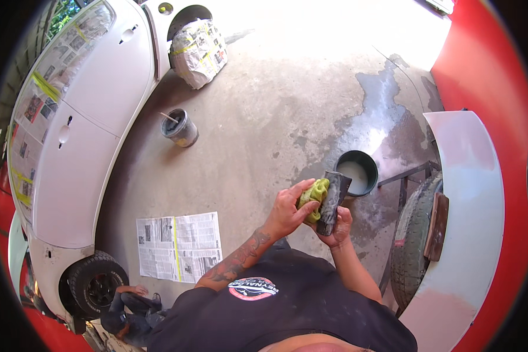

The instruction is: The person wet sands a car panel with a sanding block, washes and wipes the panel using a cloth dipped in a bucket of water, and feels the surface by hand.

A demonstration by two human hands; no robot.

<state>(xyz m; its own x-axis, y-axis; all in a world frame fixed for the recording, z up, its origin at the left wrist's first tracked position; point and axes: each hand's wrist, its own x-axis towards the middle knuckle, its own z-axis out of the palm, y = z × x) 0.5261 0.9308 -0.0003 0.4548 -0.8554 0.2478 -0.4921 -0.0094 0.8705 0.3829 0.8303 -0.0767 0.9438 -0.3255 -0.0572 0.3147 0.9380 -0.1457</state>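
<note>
My right hand (338, 227) grips a dark grey sanding block (333, 200) from below, holding it upright in front of my chest. My left hand (288, 210) presses a yellow-green cloth (314, 195) against the block's left side. Both hands are over the concrete floor, just in front of a dark green bucket (358, 172) with milky water in it.
A white primed car (82, 135) with newspaper-masked windows and wheel stands at left. A grey paint can (180, 128) with a stick and newspaper sheets (179, 246) lie on the floor. A primed fender panel (469, 223) and tyre (413, 234) are at right. Another person (129, 314) crouches lower left.
</note>
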